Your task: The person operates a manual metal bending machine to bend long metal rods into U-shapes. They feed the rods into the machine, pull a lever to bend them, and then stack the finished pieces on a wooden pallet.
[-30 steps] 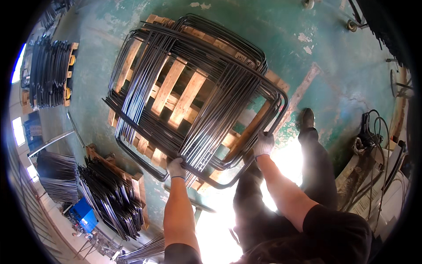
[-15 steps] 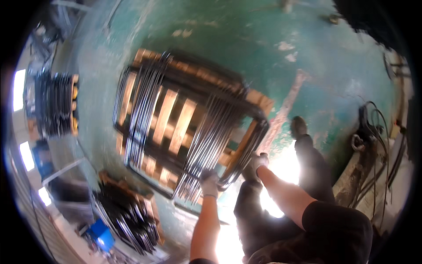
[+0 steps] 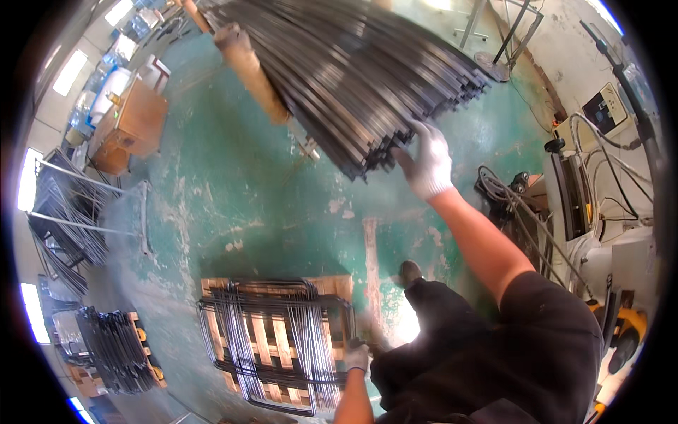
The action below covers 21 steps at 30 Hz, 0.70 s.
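A thick bundle of dark metal tubes [image 3: 353,67] lies raised above the floor at the top, its cut ends toward me. At these ends is my right hand [image 3: 429,161] in a white glove, thumb and fingers apart; the fingertips reach the nearest tubes, and no tube shows clearly in its grasp. Lower down, my gloved left hand [image 3: 357,355] is at the right edge of a stack of black bent-tube frames [image 3: 307,339], which lies on a wooden pallet [image 3: 332,286]. The left fingers are too small and partly hidden to read.
A brown cylinder [image 3: 251,71] stands beside the tube bundle. Left are a wooden cabinet [image 3: 134,124], a metal rack [image 3: 145,219] and another pallet load of black frames [image 3: 113,350]. Cables [image 3: 505,187] and wall-side equipment [image 3: 572,191] line the right.
The view has swung up toward the tube bundle. My right hand has left the area by the frames and stretched forward to the tube ends. The left hand stays beside the frame stack.
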{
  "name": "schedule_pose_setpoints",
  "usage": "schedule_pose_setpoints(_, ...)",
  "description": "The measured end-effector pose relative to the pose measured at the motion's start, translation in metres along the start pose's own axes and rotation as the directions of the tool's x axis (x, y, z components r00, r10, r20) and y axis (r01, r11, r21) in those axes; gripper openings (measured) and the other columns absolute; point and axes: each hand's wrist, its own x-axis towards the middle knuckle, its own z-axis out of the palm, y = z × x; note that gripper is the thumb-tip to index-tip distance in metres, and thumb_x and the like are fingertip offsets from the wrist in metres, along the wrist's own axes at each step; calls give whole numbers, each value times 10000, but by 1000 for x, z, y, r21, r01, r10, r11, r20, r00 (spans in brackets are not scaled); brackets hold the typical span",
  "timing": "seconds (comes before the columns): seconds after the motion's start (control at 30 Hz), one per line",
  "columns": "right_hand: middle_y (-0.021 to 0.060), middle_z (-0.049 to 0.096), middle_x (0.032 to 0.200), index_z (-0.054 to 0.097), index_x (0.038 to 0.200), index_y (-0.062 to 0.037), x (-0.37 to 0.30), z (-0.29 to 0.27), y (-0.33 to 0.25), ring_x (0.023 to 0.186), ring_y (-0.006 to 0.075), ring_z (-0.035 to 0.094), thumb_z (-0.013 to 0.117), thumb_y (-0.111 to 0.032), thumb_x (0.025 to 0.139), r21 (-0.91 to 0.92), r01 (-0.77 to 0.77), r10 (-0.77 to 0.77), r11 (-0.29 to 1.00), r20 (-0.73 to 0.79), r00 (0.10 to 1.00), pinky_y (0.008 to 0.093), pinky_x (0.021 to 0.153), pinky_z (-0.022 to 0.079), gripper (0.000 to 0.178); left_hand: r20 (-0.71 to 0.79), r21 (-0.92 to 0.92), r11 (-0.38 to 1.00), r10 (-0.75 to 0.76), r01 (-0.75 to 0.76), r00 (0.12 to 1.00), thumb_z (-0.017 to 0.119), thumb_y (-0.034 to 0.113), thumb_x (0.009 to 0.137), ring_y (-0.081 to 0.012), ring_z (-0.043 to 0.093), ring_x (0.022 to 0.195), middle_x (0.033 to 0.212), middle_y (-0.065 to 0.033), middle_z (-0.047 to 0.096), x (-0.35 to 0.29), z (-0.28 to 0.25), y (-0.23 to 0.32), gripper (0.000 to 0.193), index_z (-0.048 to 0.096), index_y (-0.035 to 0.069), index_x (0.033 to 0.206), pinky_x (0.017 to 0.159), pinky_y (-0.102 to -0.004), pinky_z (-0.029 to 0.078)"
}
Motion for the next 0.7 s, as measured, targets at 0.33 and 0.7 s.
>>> schedule_pose_setpoints(0.33,206,579,1220,554,1221,33,136,73,-43,1144,324,547,702,-651,718,-439,-177,432,881,594,679,402,962,446,862,-144,-104,981,149,-164,978,617,-7,760,-181,636,819,930,-93,655,13,36,264,307,596,-43,1064,703,-284,516)
schedule_pose_setpoints(0.7,165,715,996,747,954,-52,137,71,-43,971,319,690,633,-186,788,-223,-258,331,940,782,528,377,819,547,242,82,-384,882,329,-274,941,537,-70,814,-249,656,857,1045,-181,641,62,81,446,370,515,-94,1183,789,-339,554)
